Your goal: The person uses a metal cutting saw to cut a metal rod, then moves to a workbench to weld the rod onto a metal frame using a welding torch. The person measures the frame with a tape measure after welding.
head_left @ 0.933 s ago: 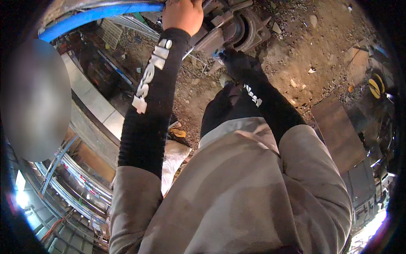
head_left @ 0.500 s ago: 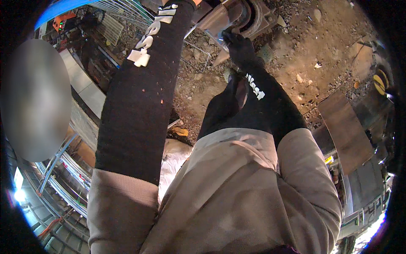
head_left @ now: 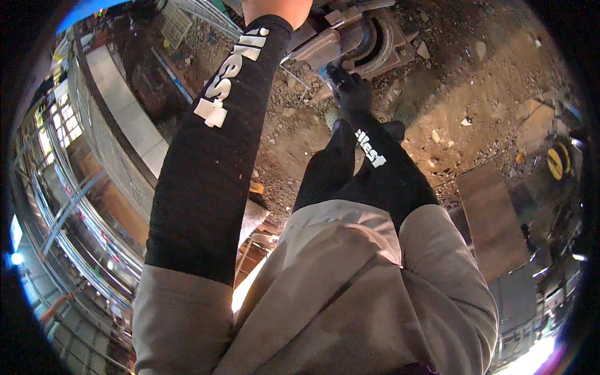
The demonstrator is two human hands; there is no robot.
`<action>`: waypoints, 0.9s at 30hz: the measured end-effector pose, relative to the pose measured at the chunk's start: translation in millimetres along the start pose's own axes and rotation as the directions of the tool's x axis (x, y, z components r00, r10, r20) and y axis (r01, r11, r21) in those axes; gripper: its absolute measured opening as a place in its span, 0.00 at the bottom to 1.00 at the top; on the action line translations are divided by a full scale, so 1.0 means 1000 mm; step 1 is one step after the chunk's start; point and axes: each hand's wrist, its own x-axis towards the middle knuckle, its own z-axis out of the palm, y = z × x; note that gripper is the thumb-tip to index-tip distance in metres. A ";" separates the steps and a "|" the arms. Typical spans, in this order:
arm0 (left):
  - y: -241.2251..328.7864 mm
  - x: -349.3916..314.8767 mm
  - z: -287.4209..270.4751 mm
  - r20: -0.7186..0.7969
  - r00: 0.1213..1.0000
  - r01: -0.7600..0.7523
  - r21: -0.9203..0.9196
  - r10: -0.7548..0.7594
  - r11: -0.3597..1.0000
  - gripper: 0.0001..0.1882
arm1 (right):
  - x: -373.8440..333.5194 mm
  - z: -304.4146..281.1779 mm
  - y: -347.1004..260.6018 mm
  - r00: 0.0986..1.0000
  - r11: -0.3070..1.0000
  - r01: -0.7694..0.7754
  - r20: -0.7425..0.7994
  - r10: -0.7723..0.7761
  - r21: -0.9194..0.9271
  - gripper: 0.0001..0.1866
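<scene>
My left hand (head_left: pixel 278 9) reaches up past the top edge; only bare skin at the wrist shows above the black sleeve, and its fingers are out of view. My right hand (head_left: pixel 351 90), dark-covered, is closed at the near left edge of a rusty metal casting (head_left: pixel 395 53) with a curved, grooved channel. A small blue-and-dark thing (head_left: pixel 324 72) shows at its fingertips, too small and dark to name. The casting lies on stony ground ahead of me.
My knees and shoes (head_left: pixel 405 112) are below the casting. Brown boards (head_left: pixel 490 219) and a yellow looped object (head_left: pixel 555 164) lie to the right. On the left stand a long pale panel (head_left: pixel 122 103) and metal rails (head_left: pixel 94 231). Thin bent wire lies beside the casting.
The view has shifted, showing more of the rails at left. My left forearm sits lower in view, baring the wrist. My right hand stays at the casting's edge.
</scene>
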 end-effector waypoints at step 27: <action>0.013 -0.008 -0.024 0.185 0.982 0.023 0.085 -0.039 0.996 0.54 | 0.290 -0.232 0.450 0.819 0.744 0.326 0.567 0.085 -0.583 0.39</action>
